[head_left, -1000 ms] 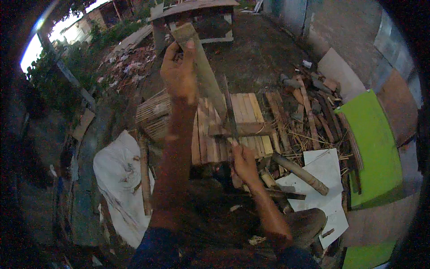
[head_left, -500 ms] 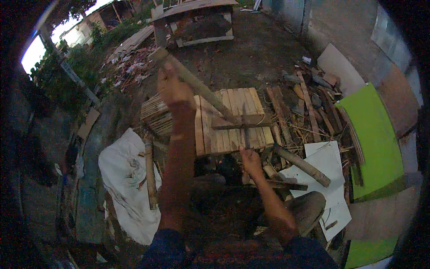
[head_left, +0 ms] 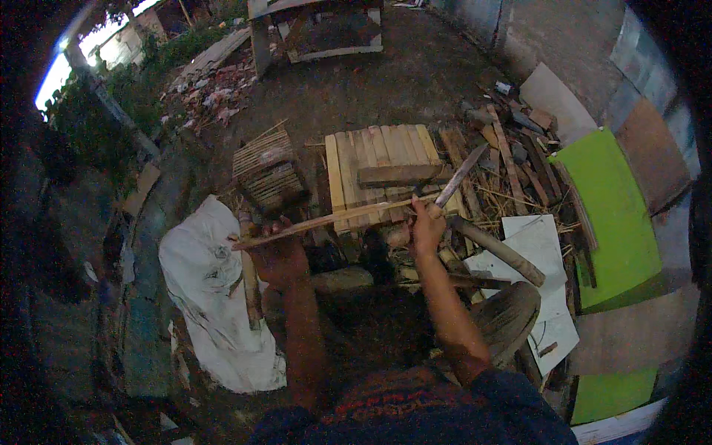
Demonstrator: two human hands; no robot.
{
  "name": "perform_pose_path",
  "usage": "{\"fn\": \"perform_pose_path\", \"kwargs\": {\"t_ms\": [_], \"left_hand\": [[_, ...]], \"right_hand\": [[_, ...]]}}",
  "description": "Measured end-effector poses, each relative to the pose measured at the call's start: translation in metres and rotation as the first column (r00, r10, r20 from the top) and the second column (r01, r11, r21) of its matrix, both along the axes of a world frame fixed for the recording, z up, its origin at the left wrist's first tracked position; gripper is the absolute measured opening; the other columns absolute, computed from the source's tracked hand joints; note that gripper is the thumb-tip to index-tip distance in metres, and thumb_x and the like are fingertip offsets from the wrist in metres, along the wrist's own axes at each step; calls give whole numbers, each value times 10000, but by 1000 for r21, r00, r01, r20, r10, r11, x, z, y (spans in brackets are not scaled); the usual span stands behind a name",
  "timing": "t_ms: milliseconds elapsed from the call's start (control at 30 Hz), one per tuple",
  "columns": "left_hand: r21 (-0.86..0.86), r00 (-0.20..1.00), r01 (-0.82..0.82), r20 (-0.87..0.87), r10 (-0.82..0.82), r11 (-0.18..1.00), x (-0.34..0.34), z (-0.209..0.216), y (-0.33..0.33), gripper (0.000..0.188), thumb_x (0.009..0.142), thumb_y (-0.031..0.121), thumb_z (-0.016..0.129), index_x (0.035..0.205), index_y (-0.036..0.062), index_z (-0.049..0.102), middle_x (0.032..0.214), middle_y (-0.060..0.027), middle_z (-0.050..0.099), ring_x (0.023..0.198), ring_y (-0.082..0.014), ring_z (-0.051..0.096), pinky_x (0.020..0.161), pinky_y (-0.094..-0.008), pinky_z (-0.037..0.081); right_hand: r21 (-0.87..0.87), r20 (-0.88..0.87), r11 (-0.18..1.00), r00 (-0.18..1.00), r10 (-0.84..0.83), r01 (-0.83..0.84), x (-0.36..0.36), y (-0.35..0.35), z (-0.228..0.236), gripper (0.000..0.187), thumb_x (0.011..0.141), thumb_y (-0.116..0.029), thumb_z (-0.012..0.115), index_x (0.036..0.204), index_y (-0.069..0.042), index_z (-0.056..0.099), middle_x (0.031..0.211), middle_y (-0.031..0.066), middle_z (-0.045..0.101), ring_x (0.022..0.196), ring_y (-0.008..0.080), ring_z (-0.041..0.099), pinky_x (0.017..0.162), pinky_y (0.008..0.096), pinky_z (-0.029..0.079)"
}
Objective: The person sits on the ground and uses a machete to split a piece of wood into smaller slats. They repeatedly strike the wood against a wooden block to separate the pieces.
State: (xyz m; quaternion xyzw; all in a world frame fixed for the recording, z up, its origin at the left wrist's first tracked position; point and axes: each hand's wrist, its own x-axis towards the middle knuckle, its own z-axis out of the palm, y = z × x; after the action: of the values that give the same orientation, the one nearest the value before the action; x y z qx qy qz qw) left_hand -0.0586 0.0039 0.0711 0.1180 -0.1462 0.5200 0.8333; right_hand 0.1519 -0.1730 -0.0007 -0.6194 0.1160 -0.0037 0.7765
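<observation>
My left hand (head_left: 280, 261) is closed around the left end of a long split bamboo piece (head_left: 330, 219), its pale cut side showing. The piece slants across in front of me, and its far end reaches my right hand (head_left: 426, 231). That hand is closed on a large knife (head_left: 461, 176), its blade pointing up and to the right. Whether my right fingers also touch the bamboo, I cannot tell. Beyond the bamboo stands a low slatted wooden bench (head_left: 354, 159) with a wooden block (head_left: 400, 175) lying across it.
Bundles of thin sticks (head_left: 264, 165) lie left of the bench. A white sack (head_left: 204, 297) is near my left knee. At right are a bamboo pole (head_left: 504, 254), white sheets (head_left: 545, 297), scrap wood (head_left: 512, 159) and a green panel (head_left: 612, 215). A table (head_left: 334, 52) stands farther off.
My left hand has come down from its raised position, bringing the bamboo from a steep slant to nearly level. The knife has swung away from the block, its blade now up and right.
</observation>
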Motion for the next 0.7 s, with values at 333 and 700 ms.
{"fn": "perform_pose_path", "kwargs": {"t_ms": [333,700], "left_hand": [[-133,120,576,-962,-244,807,-75,-163,6,396,1024,357,551,1197,23,677,1100,-136,702,1001,-234,661,878,-384,511],[652,337,432,-758,559,623,93,40,-94,345,1011,287,635,1150,-27,665,1040,-132,709,956,-167,624,855,-314,484]], "right_hand": [[-108,325,989,937,128,-98,25,-37,13,263,870,-105,782,885,-46,526,714,15,566,540,128,539,474,313,444],[-172,343,907,839,421,-385,-61,-33,86,345,899,-212,788,1116,7,634,931,21,675,781,92,577,687,283,479]]}}
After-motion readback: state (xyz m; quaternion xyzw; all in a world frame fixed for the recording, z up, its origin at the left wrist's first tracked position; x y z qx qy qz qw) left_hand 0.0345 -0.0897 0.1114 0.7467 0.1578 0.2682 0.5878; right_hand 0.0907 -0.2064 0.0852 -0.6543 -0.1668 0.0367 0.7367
